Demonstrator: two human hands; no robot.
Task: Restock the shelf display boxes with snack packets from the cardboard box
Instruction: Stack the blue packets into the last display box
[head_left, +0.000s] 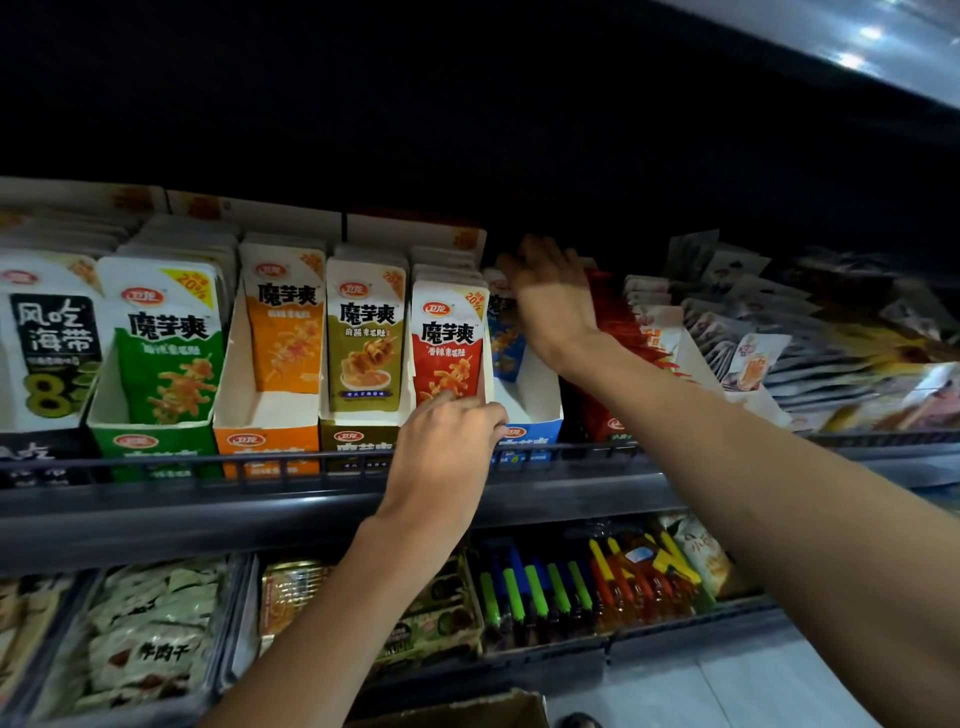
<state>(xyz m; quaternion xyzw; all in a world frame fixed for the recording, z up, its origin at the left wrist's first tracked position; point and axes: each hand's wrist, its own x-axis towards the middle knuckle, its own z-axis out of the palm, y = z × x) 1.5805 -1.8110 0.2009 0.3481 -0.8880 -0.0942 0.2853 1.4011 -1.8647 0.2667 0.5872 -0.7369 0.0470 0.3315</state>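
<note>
Now, right hand (550, 296) high at 12 o'clock over blue display box (535, 427), fingers straight and spread, pressing blue packets (506, 348) rearward, probably making room up front. Left hand (447, 441) at 9 o'clock of that box, fingers curled against foot of red packets (449, 338), seemingly steadying row; grip or mere touch, cannot tell. Right fingertips blurred. Cardboard box (467, 712) at 6 o'clock, cut off, contents hidden.

The packets are showing white tops above coloured panels: a green packet (166, 343), orange packet (283, 327), olive packet (366, 338), red packet (449, 348) and blue packet (505, 338). The green display box (140, 441) and orange display box (265, 441) are matching them.
</note>
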